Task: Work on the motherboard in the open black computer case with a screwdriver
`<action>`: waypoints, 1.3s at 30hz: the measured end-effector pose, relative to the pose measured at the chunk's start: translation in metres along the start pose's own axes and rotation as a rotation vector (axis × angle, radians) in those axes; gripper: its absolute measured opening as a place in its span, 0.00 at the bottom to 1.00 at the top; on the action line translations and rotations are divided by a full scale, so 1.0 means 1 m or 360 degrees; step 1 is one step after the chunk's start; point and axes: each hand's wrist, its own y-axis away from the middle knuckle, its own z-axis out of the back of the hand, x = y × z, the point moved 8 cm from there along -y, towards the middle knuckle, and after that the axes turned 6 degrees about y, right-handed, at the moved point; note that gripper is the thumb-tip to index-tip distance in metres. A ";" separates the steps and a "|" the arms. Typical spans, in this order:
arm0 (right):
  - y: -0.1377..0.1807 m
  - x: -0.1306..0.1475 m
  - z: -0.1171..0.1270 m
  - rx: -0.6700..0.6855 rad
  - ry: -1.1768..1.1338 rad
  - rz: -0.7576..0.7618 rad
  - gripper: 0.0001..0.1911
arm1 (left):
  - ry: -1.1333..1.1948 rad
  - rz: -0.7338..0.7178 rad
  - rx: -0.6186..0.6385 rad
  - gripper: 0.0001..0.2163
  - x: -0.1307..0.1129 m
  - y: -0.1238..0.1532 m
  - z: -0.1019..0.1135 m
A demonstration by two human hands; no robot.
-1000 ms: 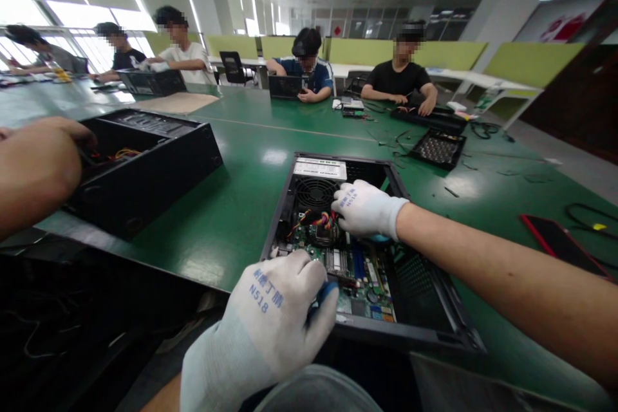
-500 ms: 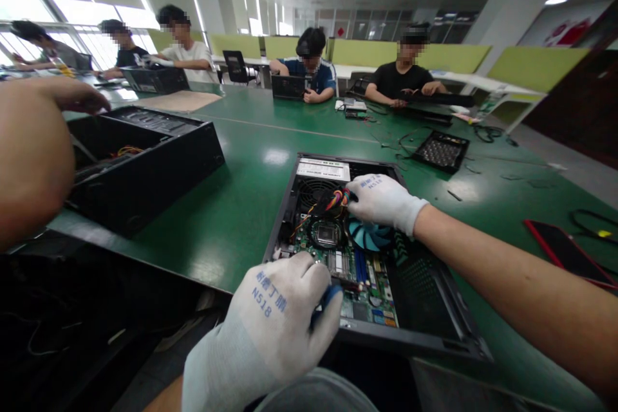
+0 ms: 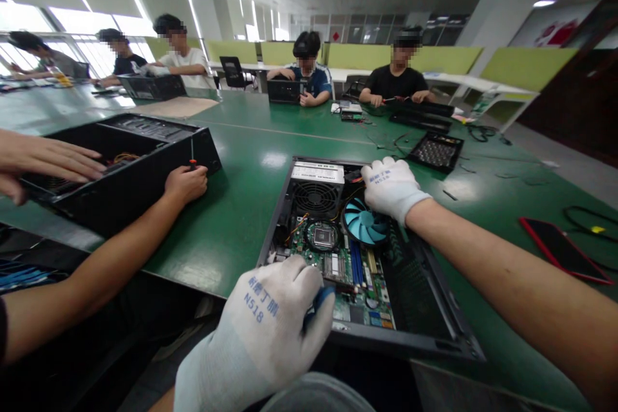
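Note:
An open black computer case point(image 3: 449, 328) lies flat on the green table point(image 3: 241, 206) in front of me. Inside show a green motherboard point(image 3: 355, 277), a black fan grille point(image 3: 315, 196) and a blue cooler fan point(image 3: 364, 222). My left hand point(image 3: 268, 328), in a white glove, is closed round a blue-handled tool point(image 3: 318, 304) at the case's near edge. My right hand point(image 3: 391, 188), also gloved, rests curled at the far inner corner of the case, past the blue fan; what its fingers hold is hidden.
A person on my left works on a second open black case point(image 3: 130, 161), one hand point(image 3: 186, 181) gripping a screwdriver, the other point(image 3: 48, 158) flat inside. A red-edged phone point(image 3: 560, 241) and a cable lie to the right. A black tray point(image 3: 437, 150) and seated people are farther back.
My right hand has moved from the motherboard's centre to the case's far corner, uncovering the blue fan. The neighbour's arm now reaches across to the other case with a screwdriver.

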 end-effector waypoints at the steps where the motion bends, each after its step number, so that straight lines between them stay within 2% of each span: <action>1: -0.001 0.001 -0.001 0.0028 0.0041 0.0015 0.19 | -0.0005 -0.0003 -0.0001 0.09 0.000 0.000 0.000; 5: -0.005 0.010 -0.004 0.0069 0.0158 0.0151 0.19 | -0.0030 -0.0017 -0.0027 0.09 -0.001 -0.001 0.001; 10: -0.004 0.021 -0.002 -0.0065 0.0109 0.0300 0.21 | -0.0028 -0.0007 -0.0024 0.08 0.000 -0.001 0.000; 15: -0.003 0.019 0.000 -0.0196 -0.0082 0.0277 0.19 | -0.0016 0.0001 0.0017 0.08 0.002 0.000 -0.002; 19: -0.002 0.018 0.002 -0.0181 -0.0161 0.0274 0.19 | -0.0008 -0.0011 0.0009 0.08 0.001 -0.002 0.000; 24: -0.001 0.018 0.010 -0.0169 -0.0069 0.0308 0.20 | -0.0003 -0.0036 -0.0016 0.08 -0.001 -0.002 0.001; 30: -0.008 0.018 -0.002 -0.0076 -0.0056 0.0273 0.19 | 0.0010 -0.0039 -0.0021 0.08 -0.002 0.000 0.000; 35: -0.005 0.021 -0.004 -0.0101 -0.0180 0.0367 0.26 | 0.0006 -0.0041 -0.0017 0.08 -0.001 -0.001 0.000; 39: -0.002 0.024 -0.012 0.0041 -0.0304 0.0501 0.41 | 0.0013 -0.0058 -0.0018 0.08 -0.001 -0.001 0.000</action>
